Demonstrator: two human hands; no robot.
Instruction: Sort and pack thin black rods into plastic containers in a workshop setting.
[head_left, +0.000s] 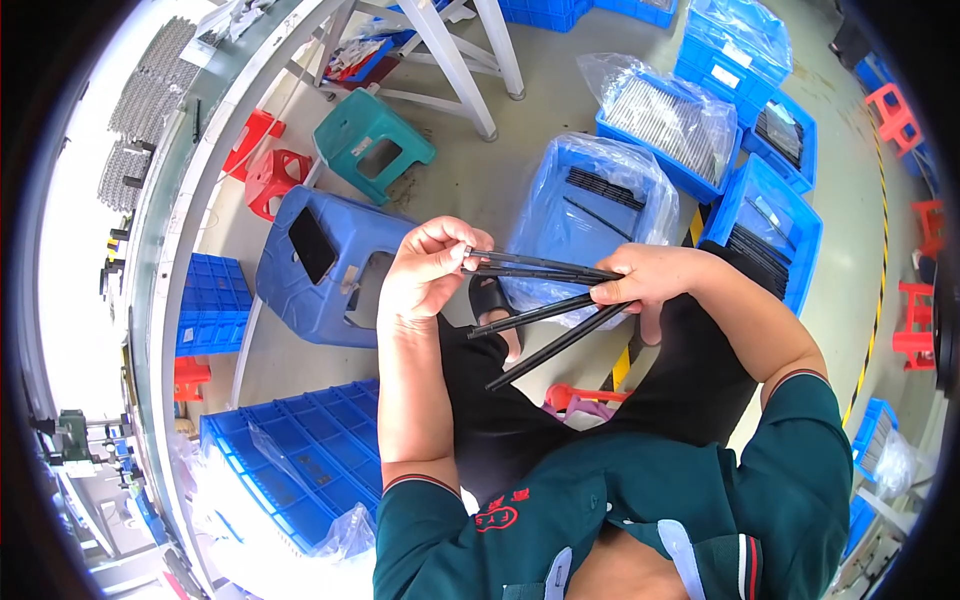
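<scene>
Several thin black rods (550,352) fan out to the left from my right hand (652,274), whose fingers and thumb are closed round their right ends. My left hand (425,268) pinches the left tip of the uppermost rod between thumb and fingertips. Another rod lies close under that one, near the left fingers. The lower rods spread apart, their left ends free in the air above my lap. Beyond my hands is a blue bin (560,255) lined with clear plastic, holding a row of similar black rods (607,188).
More blue bins stand at the far right, one with pale rods (665,125), another with black rods (757,258). On the left are a blue stool (330,225) bearing a dark phone-like slab (313,245), a green stool (350,135) and a workbench (205,130). A large blue crate (290,460) is near left.
</scene>
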